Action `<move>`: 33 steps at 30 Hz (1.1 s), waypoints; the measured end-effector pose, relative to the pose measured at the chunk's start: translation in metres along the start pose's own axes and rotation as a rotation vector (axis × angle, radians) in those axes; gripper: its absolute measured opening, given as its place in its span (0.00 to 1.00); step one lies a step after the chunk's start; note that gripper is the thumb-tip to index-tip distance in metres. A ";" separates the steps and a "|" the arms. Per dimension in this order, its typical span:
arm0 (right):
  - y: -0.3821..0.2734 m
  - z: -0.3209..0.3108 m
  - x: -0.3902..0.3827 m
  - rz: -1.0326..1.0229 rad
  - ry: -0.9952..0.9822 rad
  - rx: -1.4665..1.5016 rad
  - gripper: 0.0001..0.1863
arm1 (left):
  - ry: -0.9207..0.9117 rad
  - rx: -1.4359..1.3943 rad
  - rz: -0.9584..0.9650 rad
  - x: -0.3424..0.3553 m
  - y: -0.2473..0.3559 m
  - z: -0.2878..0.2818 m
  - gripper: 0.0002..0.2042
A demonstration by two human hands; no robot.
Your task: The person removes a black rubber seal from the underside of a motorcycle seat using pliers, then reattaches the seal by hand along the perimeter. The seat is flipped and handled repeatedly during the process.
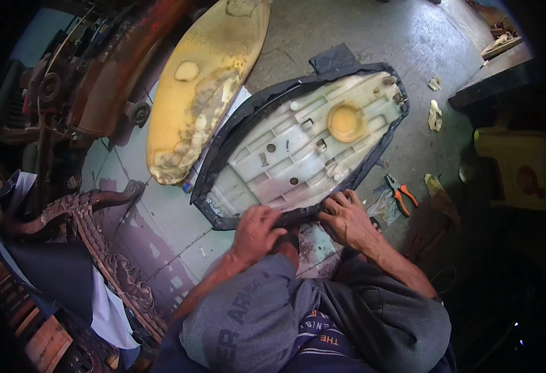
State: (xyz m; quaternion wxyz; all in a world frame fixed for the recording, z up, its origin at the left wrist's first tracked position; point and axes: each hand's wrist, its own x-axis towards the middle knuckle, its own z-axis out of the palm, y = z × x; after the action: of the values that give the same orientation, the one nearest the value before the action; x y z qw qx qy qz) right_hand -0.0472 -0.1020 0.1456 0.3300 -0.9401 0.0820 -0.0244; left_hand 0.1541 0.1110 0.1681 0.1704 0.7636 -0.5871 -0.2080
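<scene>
An upturned seat with a pale plastic base (304, 143) lies before me, black cover material (235, 133) folded round its rim. My left hand (257, 230) has its fingers curled over the near edge, toward the left end. My right hand (346, 221) grips the same black edge farther right, fingers bent over it. Beside the seat at the upper left lies a long, worn yellow foam cushion (186, 105). Orange-handled pliers (401, 196) rest on the floor just right of my right hand.
Rusty machinery (92, 87) crowds the upper left. A carved wooden piece (108, 255) with draped dark fabric (55, 273) is at the lower left. A yellow plastic container (509, 165) and a dark ledge (490, 81) line the right. Scraps (434, 115) lie on the floor.
</scene>
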 end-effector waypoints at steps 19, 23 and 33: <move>-0.026 0.039 0.008 -0.039 0.144 0.129 0.18 | -0.281 -0.282 -0.239 0.011 -0.058 -0.042 0.22; -0.030 0.041 0.009 0.006 0.104 0.111 0.19 | -0.224 -0.267 -0.239 0.006 -0.058 -0.041 0.21; -0.029 0.046 0.006 0.012 0.121 0.136 0.20 | -0.422 -0.299 -0.297 0.019 -0.061 -0.045 0.17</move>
State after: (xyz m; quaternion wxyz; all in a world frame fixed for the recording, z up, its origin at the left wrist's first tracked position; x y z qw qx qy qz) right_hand -0.0332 -0.0527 0.1280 0.3878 -0.9118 0.1056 -0.0847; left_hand 0.2315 0.1089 0.1737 0.1226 0.7475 -0.4542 -0.4689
